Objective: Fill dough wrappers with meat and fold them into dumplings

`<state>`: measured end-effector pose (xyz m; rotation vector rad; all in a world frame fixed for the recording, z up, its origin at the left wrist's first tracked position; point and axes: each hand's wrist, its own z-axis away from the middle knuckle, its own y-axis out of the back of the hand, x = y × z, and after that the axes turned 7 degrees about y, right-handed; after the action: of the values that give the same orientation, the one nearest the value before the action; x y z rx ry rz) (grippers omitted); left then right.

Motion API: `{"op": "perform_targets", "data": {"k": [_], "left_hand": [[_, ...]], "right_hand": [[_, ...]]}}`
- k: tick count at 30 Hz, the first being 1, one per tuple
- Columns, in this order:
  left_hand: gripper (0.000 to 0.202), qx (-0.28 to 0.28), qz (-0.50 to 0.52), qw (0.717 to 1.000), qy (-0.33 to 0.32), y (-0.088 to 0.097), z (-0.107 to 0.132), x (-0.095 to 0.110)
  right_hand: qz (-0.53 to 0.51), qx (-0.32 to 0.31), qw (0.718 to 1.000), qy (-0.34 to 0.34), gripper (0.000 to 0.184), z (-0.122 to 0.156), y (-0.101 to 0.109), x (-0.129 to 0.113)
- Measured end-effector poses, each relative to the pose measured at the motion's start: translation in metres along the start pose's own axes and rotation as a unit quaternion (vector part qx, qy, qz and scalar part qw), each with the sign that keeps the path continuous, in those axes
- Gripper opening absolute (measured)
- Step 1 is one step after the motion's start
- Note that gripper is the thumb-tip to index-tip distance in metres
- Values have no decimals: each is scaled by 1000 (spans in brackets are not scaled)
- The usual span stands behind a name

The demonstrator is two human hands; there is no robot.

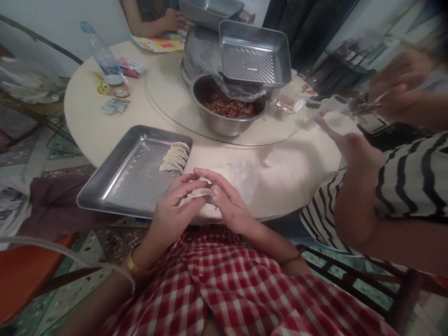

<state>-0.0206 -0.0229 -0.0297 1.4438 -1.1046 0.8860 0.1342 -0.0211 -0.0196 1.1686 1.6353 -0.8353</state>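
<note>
My left hand (177, 205) and my right hand (226, 200) meet at the near edge of the round table (105, 126), fingers pinched together on a pale folded dumpling (196, 193). Just beyond my fingers lies a round dough wrapper (224, 173) on a floured patch. To the left sits a steel tray (122, 182) with three finished dumplings (175, 156) lined up at its far right corner. A steel bowl of brown minced filling (229, 106) stands further back on the glass turntable.
A person in a striped top (413, 182) sits at the right, hands raised with a wrapper and spoon. Stacked steel trays (254, 56) and a colander (199, 49) rest behind the bowl. A plastic bottle (100, 51) and small jar (117, 86) stand far left. Another person's hand (173, 21) is at the far side.
</note>
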Motion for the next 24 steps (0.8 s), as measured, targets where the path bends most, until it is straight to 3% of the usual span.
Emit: {"op": "perform_targets", "data": {"k": [3,6,11,15,24], "left_hand": [[16,9,15,1000,17,-1,0,1],[14,20,92,992,79,-5,0,-3],[16,25,266,939,215,-16,-9,-4],[15,12,305,923,235,-22,-14,1],[22,-49,283,925,250,-22,-10,-1]], "right_hand": [[-2,-9,1000,12,43,-1,3,0],[20,-5,1000,0,42,1,7,2],[90,76,993,24,35,11,16,10],[150,98,982,57,18,15,19,12],[192,101,973,84,12,11,25,15]]}}
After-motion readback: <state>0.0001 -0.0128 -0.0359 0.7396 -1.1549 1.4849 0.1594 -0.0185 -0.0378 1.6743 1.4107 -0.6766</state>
